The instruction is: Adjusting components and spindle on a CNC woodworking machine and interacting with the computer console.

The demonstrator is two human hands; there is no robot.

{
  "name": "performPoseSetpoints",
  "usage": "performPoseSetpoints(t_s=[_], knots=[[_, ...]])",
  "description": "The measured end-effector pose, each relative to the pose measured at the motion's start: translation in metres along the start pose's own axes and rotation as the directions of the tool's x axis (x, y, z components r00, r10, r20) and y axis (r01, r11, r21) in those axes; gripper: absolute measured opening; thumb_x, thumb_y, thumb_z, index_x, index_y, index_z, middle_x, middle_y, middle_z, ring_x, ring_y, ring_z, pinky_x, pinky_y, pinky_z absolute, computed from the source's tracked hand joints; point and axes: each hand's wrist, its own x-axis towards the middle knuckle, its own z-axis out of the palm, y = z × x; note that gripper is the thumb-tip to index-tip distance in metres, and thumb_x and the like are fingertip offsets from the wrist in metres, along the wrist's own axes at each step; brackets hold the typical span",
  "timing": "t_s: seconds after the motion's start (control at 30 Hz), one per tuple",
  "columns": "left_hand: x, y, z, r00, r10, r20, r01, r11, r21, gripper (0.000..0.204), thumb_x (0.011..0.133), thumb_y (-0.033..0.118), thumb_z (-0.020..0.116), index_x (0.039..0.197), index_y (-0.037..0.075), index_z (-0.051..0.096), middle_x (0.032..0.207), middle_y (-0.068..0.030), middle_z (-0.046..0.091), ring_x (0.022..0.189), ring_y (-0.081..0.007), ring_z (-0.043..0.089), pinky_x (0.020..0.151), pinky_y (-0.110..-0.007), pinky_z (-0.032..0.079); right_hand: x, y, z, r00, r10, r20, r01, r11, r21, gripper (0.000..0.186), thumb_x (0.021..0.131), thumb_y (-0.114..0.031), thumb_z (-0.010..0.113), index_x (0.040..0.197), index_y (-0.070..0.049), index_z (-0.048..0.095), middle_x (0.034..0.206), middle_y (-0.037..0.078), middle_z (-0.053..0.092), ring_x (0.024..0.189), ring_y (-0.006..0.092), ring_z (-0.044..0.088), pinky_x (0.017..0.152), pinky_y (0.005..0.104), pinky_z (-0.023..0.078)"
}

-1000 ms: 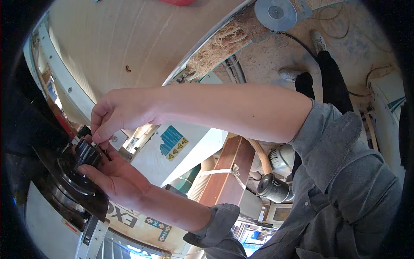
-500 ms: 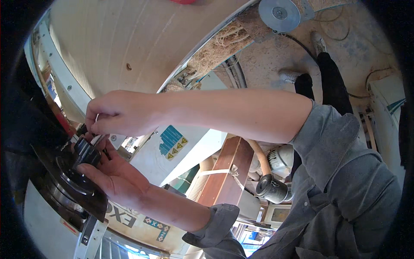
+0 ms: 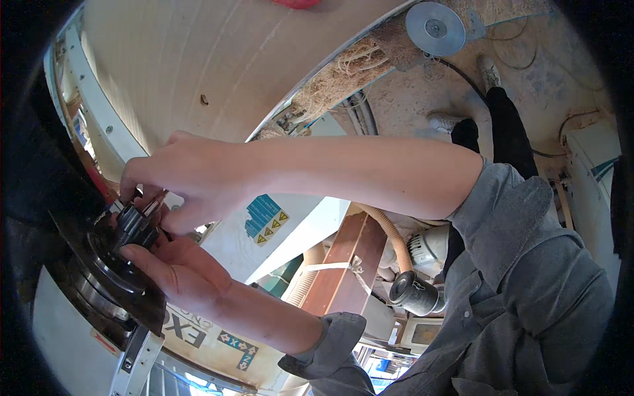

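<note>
My left hand (image 3: 181, 267) is palm up under a black ribbed cylindrical fitting (image 3: 135, 226). Its thumb presses the side of the fitting and the fingers curl behind it. Over the top reaches my right hand (image 3: 188, 175), back toward me, its bent fingers close to the upper end of the fitting. A slim metal piece (image 3: 153, 204) shows between the two hands; whatever my right fingertips grip is partly hidden. Next to the fitting is a shiny dark disc-like plate (image 3: 122, 274), with a round metal collar (image 3: 92, 297) behind it.
Above my right arm spreads a large pale panel (image 3: 191, 66) with a curved-looking edge. Wood shavings (image 3: 343, 72) lie along a ledge. A white machine housing (image 3: 290, 228) carries a blue warning label (image 3: 259, 210). A brown beam (image 3: 347, 264) and a ribbed hose (image 3: 389, 237) stand below.
My right hand has turned slightly, and its thumb has moved down toward my left palm. My left hand stays at the black fitting. The whole view has shifted a little.
</note>
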Motion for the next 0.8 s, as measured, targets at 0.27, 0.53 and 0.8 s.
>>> performPoseSetpoints(t_s=[0.27, 0.53, 0.8], knots=[[-0.001, 0.005, 0.004, 1.000, -0.014, 0.022, 0.015, 1.000, -0.012, 0.041, 0.100, 0.033, 0.055, 0.135, 0.015, 0.046, 0.130, -0.0108, 0.056, 0.124, -0.0216, 0.053, 0.111, -0.040, 0.040, 0.004, -0.002, -0.008, 0.978, 0.175, 0.115, -0.197, 0.955, 0.222, 0.058, 0.075, -0.037, 0.079, 0.119, -0.004, 0.060, 0.099, 0.016, 0.072, 0.093, 0.0259, 0.069, 0.080, 0.0353, 0.052], [0.001, 0.006, 0.000, 0.997, -0.017, 0.082, 0.022, 0.998, -0.058, 0.042, 0.098, 0.030, 0.057, 0.136, 0.013, 0.046, 0.134, -0.0108, 0.053, 0.124, -0.0213, 0.052, 0.111, -0.039, 0.041, 0.010, -0.011, -0.018, 0.941, 0.228, 0.248, -0.289, 0.925, 0.245, 0.056, 0.082, -0.047, 0.073, 0.116, -0.003, 0.064, 0.098, 0.013, 0.071, 0.096, 0.0235, 0.065, 0.083, 0.0348, 0.049], [0.002, 0.005, -0.004, 0.996, -0.007, 0.087, 0.013, 0.997, -0.072, 0.046, 0.098, 0.030, 0.058, 0.137, 0.009, 0.045, 0.136, -0.0114, 0.052, 0.126, -0.0219, 0.049, 0.111, -0.040, 0.040, 0.017, -0.007, -0.016, 0.913, 0.256, 0.317, -0.346, 0.898, 0.272, 0.062, 0.076, -0.046, 0.078, 0.119, -0.004, 0.062, 0.098, 0.010, 0.071, 0.095, 0.0200, 0.062, 0.082, 0.0315, 0.047]])
